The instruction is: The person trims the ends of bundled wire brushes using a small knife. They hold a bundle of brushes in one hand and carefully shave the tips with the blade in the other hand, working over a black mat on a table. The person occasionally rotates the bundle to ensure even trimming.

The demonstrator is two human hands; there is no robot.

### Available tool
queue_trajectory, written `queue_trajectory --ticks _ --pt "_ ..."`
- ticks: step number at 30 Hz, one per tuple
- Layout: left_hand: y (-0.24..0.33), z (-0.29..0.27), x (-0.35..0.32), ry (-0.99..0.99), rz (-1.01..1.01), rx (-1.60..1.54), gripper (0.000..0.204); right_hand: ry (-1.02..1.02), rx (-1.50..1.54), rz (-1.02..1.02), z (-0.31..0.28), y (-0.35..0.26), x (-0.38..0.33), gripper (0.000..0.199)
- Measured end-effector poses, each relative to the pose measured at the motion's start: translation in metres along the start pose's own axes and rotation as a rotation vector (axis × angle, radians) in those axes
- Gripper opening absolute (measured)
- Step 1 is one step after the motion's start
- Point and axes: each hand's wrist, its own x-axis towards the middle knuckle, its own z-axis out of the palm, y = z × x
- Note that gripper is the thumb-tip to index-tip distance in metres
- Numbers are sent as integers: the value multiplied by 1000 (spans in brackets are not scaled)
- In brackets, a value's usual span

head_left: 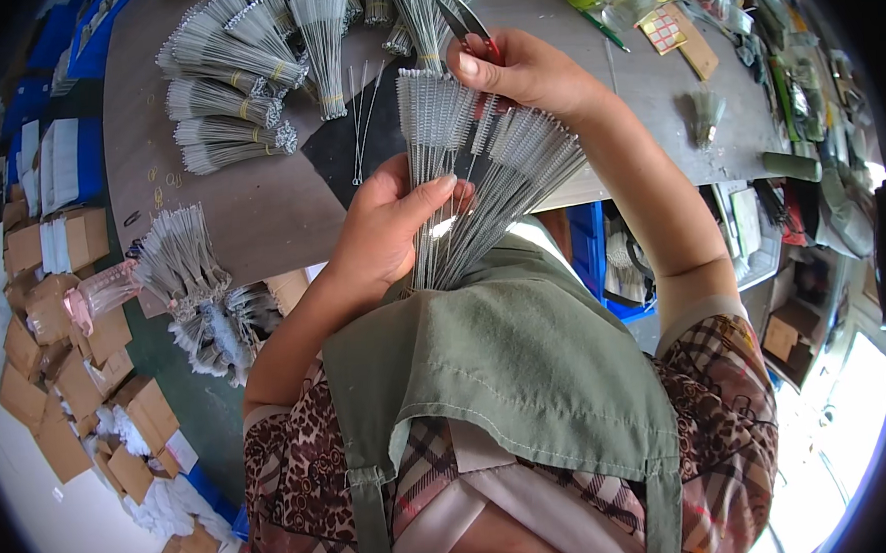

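My left hand (385, 219) is wrapped round a fanned bunch of thin wire straw brushes (537, 161), its thumb lying across the stems. The bristle ends spread upward and to the right, and the lower ends rest against my apron (527, 342). My right hand (532, 72) is closed on a pair of scissors (463, 19) with red on the handles; the dark blades point away, slightly apart. That hand is just above the bristle tips, and its lower fingers are partly hidden behind them. A few loose brushes (360, 121) lie on the dark mat beyond my left hand.
Banded brush bundles (238, 97) crowd the far left of the table (249, 212). More brushes (186, 255) hang over its near left edge. Cardboard boxes (63, 386) pile up at left. A small brush bundle (705, 118) and a wooden piece (692, 53) lie at right.
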Motion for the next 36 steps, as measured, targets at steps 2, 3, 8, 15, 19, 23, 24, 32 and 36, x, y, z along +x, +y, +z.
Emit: queue_trajectory --ticks 2,3,8,15,19,23,24,32,36 --pt "-1 -3 0 15 -13 -2 28 -44 127 63 -1 -1 -5 38" --pt "-2 -4 0 27 -18 -6 28 -62 172 49 -1 2 -5 37" --pt "-9 -9 0 57 10 -37 23 -153 306 -33 -2 16 -2 31" --pt "-4 -2 -4 75 20 -25 20 -75 222 32 -1 9 -12 30" --pt "-4 -2 -5 89 24 -20 19 -30 255 -27 4 1 -16 19" --pt "-5 -3 -5 52 -1 51 25 -37 449 -89 8 6 -21 17" --pt "-4 -3 -5 45 -2 63 26 -49 454 -97 7 8 -21 18" --pt "15 -17 -4 -187 11 270 32 -50 482 -120 10 12 -23 19" --pt "22 -18 -6 -194 28 223 35 -37 495 -146 12 0 -22 16"
